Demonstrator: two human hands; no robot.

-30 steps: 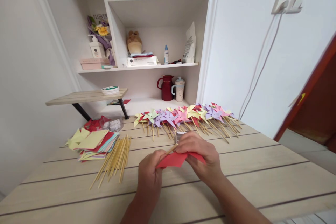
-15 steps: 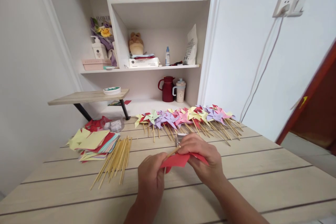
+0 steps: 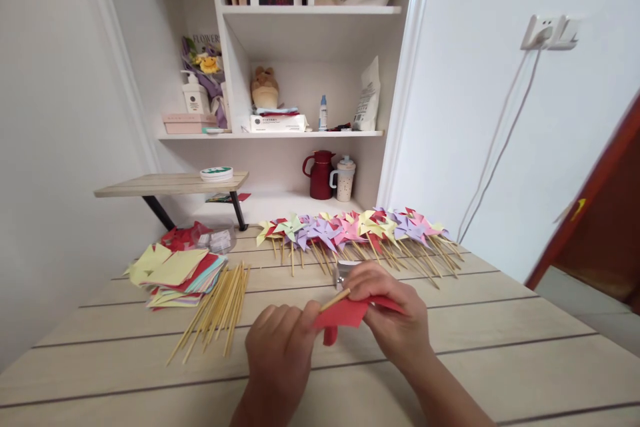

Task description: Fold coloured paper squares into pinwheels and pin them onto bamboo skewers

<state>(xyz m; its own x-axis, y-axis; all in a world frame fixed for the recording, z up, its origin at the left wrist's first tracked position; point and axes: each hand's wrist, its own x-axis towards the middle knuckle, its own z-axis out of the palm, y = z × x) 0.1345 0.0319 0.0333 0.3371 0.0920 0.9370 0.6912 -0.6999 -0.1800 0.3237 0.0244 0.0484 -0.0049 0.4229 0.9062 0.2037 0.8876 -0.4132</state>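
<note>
Between my hands, above the front of the table, is a red paper pinwheel (image 3: 345, 313) with its blades folded. My left hand (image 3: 281, 347) is closed around a thin wooden stick (image 3: 334, 300), whose tip shows past the thumb along the pinwheel's upper edge. My right hand (image 3: 393, 310) pinches the red paper from the right, fingers close to the stick's tip. Just behind the right fingers sits a small clear container (image 3: 344, 273), partly hidden. Whether the stick is joined to the paper cannot be made out.
Finished pinwheels on sticks (image 3: 350, 230) lie in a row at the back. To the left are loose wooden sticks (image 3: 220, 310), a stack of coloured paper (image 3: 175, 273) and a clear plastic box (image 3: 217, 239). A small raised shelf (image 3: 150, 185) stands behind them.
My left hand has turned, its knuckles now facing up, and sits slightly farther left. More of the stick's tip shows. The right hand keeps its pinch on the red paper; the view has tilted slightly.
</note>
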